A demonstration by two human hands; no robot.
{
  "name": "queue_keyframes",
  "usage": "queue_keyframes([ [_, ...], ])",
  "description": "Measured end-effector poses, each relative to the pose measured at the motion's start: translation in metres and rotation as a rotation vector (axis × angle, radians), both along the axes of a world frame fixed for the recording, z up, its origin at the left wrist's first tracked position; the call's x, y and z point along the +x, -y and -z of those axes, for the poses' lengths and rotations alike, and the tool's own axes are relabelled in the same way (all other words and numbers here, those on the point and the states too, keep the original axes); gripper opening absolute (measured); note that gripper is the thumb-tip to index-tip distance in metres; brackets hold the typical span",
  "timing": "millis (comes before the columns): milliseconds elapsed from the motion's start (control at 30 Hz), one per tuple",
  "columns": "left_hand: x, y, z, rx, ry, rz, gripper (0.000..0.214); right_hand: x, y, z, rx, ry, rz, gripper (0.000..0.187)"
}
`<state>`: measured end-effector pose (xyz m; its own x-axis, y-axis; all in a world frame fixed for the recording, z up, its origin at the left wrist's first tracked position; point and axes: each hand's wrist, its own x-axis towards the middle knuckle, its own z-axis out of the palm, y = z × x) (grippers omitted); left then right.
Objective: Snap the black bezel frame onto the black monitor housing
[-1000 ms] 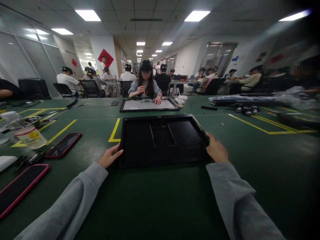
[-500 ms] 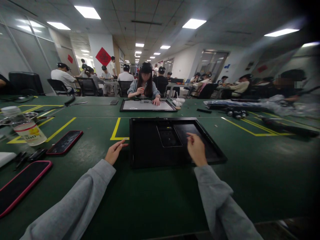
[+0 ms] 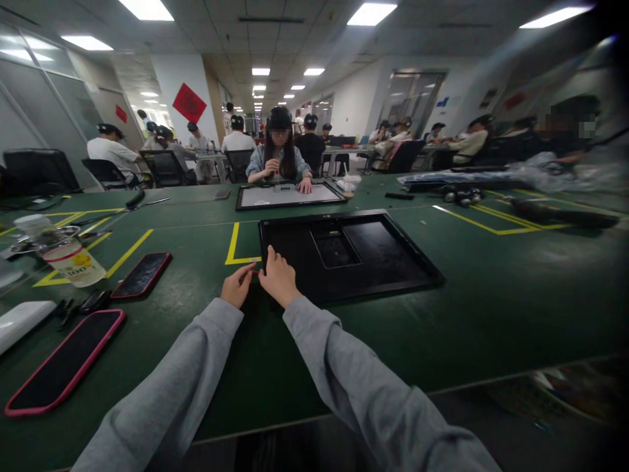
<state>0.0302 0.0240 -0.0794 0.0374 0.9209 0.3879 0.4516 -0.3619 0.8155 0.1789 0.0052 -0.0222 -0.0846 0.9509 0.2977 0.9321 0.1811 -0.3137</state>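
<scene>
A black rectangular panel (image 3: 398, 259) with a raised rim, like a monitor's back housing, lies flat on the green table; a recessed rectangle shows near its middle. My left hand (image 3: 238, 286) is just off its near left corner, thumb and fingers pinched together. My right hand (image 3: 281, 278) is over the panel's left edge, its fingertips meeting those of my left hand. Something thin and reddish shows between the fingertips, too small to name. The right hand's index finger points up, while its other fingers are curled in.
At left lie two red-edged phones (image 3: 66, 360) (image 3: 142, 274), a clear bottle (image 3: 73, 259) and a white object (image 3: 24, 322). Across the table a co-worker (image 3: 279, 154) handles a pale panel (image 3: 289, 195). Plastic-wrapped items (image 3: 457, 178) lie at the far right.
My right hand has moved left from the panel's middle right to its left edge, meeting my left hand. The left hand has shifted slightly right, and the camera view has tilted down.
</scene>
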Motion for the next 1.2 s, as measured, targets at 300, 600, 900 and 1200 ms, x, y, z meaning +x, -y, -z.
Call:
queue_keyframes([
  [300,-0.006,-0.007,0.008,0.034,0.046,-0.026,0.040,-0.006,-0.002,-0.007,-0.095,0.156,-0.052,0.078],
  [600,-0.009,-0.008,0.010,-0.040,0.093,0.004,0.040,0.039,-0.006,-0.003,-0.103,0.198,-0.044,0.075],
  [900,-0.008,-0.007,0.012,-0.076,0.108,0.031,0.038,0.127,-0.016,-0.001,-0.098,0.294,0.155,0.074],
  [1200,-0.009,-0.008,0.014,-0.078,0.090,0.053,0.040,0.159,-0.024,0.008,-0.066,0.326,0.235,0.075],
])
